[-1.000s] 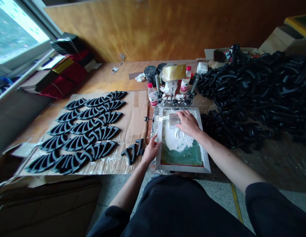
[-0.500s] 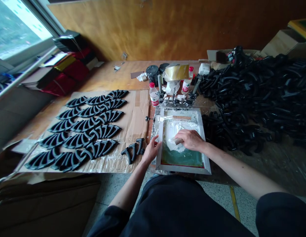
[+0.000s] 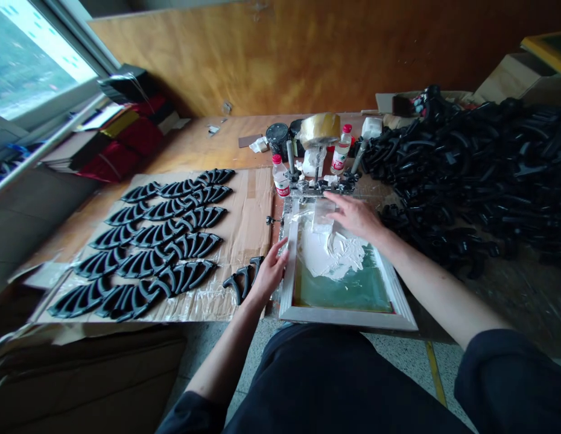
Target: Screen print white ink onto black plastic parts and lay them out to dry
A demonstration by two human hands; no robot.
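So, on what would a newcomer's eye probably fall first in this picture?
Probably on the heap of glossy black pieces at the right. Near the centre, white paste smeared across the green surface of a metal frame also stands out, with the left hand at the frame's left edge and the right hand over its far part. At the left, curved black parts lie in neat rows on cardboard.
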